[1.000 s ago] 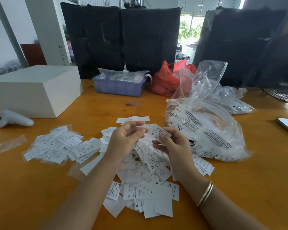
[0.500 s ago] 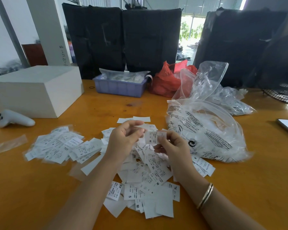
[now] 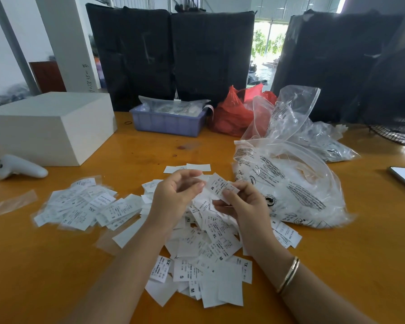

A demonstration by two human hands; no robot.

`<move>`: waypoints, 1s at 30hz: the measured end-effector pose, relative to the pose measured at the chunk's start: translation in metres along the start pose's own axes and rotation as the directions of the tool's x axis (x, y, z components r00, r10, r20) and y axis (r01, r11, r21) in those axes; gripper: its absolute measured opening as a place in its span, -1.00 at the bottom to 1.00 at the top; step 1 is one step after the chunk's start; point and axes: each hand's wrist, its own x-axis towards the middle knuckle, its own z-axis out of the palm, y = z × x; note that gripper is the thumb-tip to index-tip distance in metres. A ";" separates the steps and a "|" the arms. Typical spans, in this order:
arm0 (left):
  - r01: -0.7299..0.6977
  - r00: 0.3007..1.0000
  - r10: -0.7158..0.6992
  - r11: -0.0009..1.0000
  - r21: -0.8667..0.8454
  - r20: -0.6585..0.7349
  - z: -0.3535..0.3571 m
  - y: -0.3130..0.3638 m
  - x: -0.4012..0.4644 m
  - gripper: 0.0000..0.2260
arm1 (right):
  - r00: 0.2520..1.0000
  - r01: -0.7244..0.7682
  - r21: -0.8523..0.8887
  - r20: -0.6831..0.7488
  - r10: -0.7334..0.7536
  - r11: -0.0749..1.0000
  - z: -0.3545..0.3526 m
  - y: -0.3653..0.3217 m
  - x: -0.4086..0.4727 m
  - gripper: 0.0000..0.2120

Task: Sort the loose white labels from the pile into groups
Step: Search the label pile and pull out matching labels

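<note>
2 hands (image 3: 173,197), 1 white box (image 3: 49,127), 1 blue tray (image 3: 167,123), 1 red bag (image 3: 234,113)

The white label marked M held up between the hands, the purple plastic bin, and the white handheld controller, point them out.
white label marked M (image 3: 221,188), head view, its printed face.
purple plastic bin (image 3: 167,125), head view, its front wall.
white handheld controller (image 3: 21,168), head view, its handle.
</note>
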 end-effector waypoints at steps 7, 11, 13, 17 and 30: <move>0.009 1.000 -0.009 1.000 0.008 -0.009 -0.001 -0.001 0.001 -0.84 | 0.999 0.012 -0.120 0.050 -0.006 0.993 0.002 0.000 -0.002 -0.96; 0.021 1.000 -0.022 0.999 -0.047 -0.005 -0.003 -0.001 0.002 -0.83 | 1.000 0.017 0.016 -0.022 -0.017 1.000 -0.002 -0.003 -0.001 -0.88; 0.017 1.000 -0.017 0.999 -0.044 0.002 -0.002 -0.001 0.002 -0.82 | 0.999 0.021 0.054 -0.026 -0.019 0.998 -0.004 -0.004 0.000 -0.82; 0.008 1.000 -0.007 0.999 -0.031 0.015 -0.001 0.000 0.002 -0.82 | 0.999 0.011 0.001 0.037 -0.011 1.000 -0.001 -0.002 0.000 -0.81; 0.020 0.998 -0.019 1.000 -0.024 0.052 -0.001 0.003 0.000 -0.80 | 0.990 -0.015 -0.171 0.136 0.038 0.985 0.001 0.000 -0.003 -0.92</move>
